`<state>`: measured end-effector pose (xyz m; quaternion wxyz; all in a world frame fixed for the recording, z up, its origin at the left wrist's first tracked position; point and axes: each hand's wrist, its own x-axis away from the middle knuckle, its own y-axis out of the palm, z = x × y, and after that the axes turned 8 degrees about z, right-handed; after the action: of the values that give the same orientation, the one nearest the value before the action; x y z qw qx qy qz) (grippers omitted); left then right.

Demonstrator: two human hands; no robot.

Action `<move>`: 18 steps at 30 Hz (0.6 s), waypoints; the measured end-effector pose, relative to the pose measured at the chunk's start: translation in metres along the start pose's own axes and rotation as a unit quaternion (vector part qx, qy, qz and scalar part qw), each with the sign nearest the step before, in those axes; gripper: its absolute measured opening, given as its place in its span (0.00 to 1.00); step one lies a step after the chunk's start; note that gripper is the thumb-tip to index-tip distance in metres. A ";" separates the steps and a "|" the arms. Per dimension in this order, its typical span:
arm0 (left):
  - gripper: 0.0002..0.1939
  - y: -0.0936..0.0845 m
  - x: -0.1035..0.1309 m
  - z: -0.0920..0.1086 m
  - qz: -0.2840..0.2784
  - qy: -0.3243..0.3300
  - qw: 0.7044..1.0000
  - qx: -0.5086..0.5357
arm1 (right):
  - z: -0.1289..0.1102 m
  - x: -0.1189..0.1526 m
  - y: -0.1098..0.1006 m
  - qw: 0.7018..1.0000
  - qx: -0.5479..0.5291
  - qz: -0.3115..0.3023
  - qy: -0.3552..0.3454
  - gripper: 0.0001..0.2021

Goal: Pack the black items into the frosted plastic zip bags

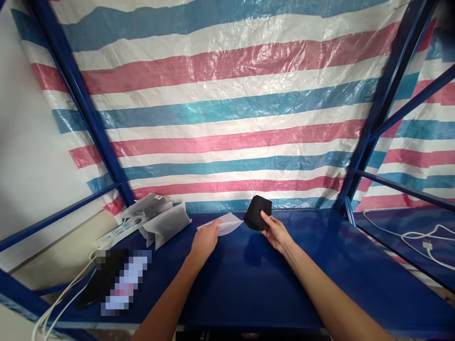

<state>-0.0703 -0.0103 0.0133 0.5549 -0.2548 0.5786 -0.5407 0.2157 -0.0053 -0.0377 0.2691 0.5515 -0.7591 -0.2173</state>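
Above the blue shelf [227,274], my right hand [275,231] grips a folded piece of black cloth [256,214], thumb on its near face. What kind of cloth item it is, I cannot tell. My left hand [206,239] pinches the left end of a translucent white plastic bag [228,223]. The bag's pointed right end comes close to the cloth; whether they touch is unclear. Left of my left hand, several frosted plastic bags [167,225] stand in a bunch, some with grey or dark contents.
A white power strip [115,233] with cables lies at the left, near a dark object [103,277] and a blurred-out screen [126,284]. Blue metal posts frame both sides. Striped plastic sheeting [227,109] hangs behind. A white USB cable [423,237] lies on the right.
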 end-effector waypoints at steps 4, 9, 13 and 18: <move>0.16 0.016 -0.013 0.011 0.023 0.031 0.999 0.035 | -0.011 -0.007 -0.006 0.999 -0.024 0.026 -0.005 0.24; 0.16 0.039 -0.020 0.017 0.048 0.072 0.993 0.086 | -0.021 -0.010 -0.011 0.998 -0.033 0.048 -0.019 0.24; 0.21 0.053 -0.018 0.020 0.050 0.089 0.987 0.128 | -0.023 0.005 -0.001 0.997 0.006 0.034 -0.074 0.25; 0.34 0.052 -0.018 0.023 0.076 0.117 0.951 0.277 | -0.022 0.036 0.019 0.923 0.242 -0.097 -0.281 0.22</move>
<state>-0.0291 0.0131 -0.0225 0.5715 0.0181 0.4847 -0.6619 0.2072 -0.0350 -0.0033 -0.1197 0.5872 -0.7756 -0.1983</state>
